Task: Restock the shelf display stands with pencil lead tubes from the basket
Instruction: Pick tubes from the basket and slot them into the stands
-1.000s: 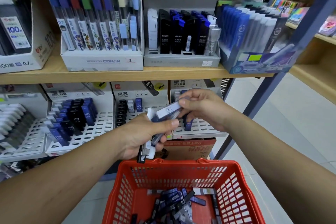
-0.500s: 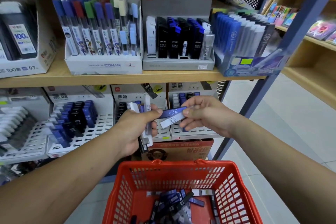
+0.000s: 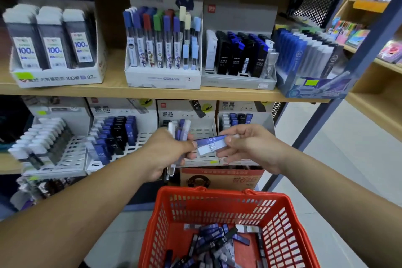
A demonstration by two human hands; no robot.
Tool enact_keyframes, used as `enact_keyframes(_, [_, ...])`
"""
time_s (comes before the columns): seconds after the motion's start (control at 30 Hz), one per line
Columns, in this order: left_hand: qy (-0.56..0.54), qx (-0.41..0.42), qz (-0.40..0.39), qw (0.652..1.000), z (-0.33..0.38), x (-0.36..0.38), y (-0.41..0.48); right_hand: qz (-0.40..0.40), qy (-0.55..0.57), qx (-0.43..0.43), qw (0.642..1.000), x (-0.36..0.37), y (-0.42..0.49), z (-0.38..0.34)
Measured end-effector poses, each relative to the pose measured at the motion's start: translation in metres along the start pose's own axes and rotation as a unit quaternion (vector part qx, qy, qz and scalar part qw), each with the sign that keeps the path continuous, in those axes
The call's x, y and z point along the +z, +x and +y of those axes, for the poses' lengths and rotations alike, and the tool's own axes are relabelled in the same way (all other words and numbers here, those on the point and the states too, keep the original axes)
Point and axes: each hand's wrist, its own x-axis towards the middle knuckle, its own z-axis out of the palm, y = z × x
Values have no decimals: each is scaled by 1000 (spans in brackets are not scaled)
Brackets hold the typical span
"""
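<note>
Tube: blue [image 3: 214, 140], held level between both hands, in front of the lower shelf's stands and above the basket.
Right hand: [image 3: 250, 148] comes in from the lower right with the forearm angled up. Thumb and fingertips pinch the tube's right end.
Left hand: [image 3: 167, 154] comes in from the lower left. Its fingers curl round an upright bundle [image 3: 179, 130] of tubes, and its thumb meets the blue tube's left end.
Basket: red [image 3: 165, 224], below the hands, with loose tubes [image 3: 214, 239] heaped on its floor.
Stands: white grids [image 3: 203, 131] just behind the hands, partly filled.
</note>
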Motion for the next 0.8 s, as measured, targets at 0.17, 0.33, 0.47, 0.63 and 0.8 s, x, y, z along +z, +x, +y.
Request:
enact_keyframes(0.17, [66,-13,-31,997,-5,3,-11,64,132,23,989,17,-14,1])
enact_keyframes(0.33, [-29,-32,-24,999,-9,-7,-24,128,79,38,988,38,-18,10])
enact_keyframes(0.47, [-73,-35,-22,996,-15,-32,-34,125,55,21,990,62,-14,10])
enact_keyframes(0.63, [-89,-40,-17,995,-22,-79,-45,57,89,26,994,104,3,-5])
enact_keyframes(0.8, [-108,-43,-65,991,-23,-108,-54,27,108,16,994,136,9,-14])
